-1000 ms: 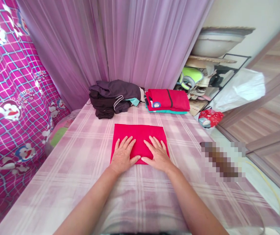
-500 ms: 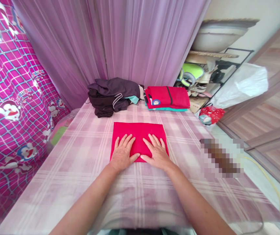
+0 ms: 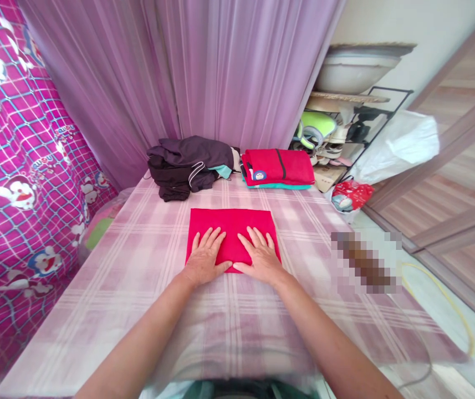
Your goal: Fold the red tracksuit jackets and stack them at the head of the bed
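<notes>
A red cloth, folded into a flat rectangle, lies on the plaid tablecloth in front of me. My left hand rests flat on its left part with the fingers spread. On the right part my right hand lies palm down, fingers also apart. The two thumbs point at each other near the cloth's front edge, a small gap between them. Neither hand grips anything.
Behind the cloth, a heap of dark clothes sits at the back left, and folded red clothes at the back right. A pixelated object lies at the right edge. Beyond stand a shoe rack and a red bag.
The view has shifted slightly, so the table and background things appear a little further left. Both hands stay flat on the red cloth.
</notes>
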A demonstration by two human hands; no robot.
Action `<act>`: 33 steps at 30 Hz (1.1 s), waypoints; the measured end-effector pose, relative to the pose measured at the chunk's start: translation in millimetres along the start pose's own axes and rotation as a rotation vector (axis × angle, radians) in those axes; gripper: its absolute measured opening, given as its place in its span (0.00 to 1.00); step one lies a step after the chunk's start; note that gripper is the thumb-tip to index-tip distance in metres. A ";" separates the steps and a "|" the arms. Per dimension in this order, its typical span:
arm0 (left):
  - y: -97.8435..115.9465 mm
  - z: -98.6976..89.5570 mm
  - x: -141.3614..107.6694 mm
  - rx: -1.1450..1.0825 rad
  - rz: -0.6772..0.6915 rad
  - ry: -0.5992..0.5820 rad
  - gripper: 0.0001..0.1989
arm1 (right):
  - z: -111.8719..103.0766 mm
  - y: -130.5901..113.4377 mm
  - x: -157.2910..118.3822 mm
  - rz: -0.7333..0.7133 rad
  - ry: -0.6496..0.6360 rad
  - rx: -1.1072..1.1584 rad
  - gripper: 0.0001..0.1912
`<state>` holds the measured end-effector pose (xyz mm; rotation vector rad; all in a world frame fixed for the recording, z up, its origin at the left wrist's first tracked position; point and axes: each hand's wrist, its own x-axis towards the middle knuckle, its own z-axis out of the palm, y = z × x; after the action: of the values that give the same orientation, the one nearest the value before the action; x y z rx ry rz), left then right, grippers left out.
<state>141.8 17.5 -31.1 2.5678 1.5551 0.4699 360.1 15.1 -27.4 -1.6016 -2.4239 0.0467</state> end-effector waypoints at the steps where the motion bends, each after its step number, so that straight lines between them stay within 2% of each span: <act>1: -0.4 0.2 -0.1 0.000 0.000 0.001 0.41 | 0.5 0.6 -0.1 -0.001 0.004 0.001 0.44; 5: -3.3 0.7 -0.5 -0.018 0.004 0.008 0.41 | -0.2 5.2 -0.4 -0.015 0.013 0.028 0.42; 10: -5.5 -0.5 -0.8 -0.043 0.010 0.015 0.40 | -3.7 6.6 -3.2 0.004 0.050 0.092 0.27; 12: -5.1 -1.5 -0.8 -0.044 0.007 0.016 0.40 | -3.1 3.6 -5.8 0.028 0.098 0.079 0.24; 16: -2.5 -2.8 -1.3 -0.036 0.001 0.020 0.40 | 1.2 -2.7 -10.7 0.051 0.184 0.017 0.24; 22: 2.3 -1.0 -6.1 -0.002 0.002 0.127 0.32 | 4.5 0.0 -13.8 0.029 0.241 0.028 0.23; 33: 8.8 1.9 -10.4 0.093 0.021 0.229 0.28 | 8.9 3.7 -17.5 0.029 0.303 0.077 0.22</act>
<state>145.4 4.3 -32.9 2.6831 1.6574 0.7339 368.1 1.6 -39.8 -1.4896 -2.1435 -0.0899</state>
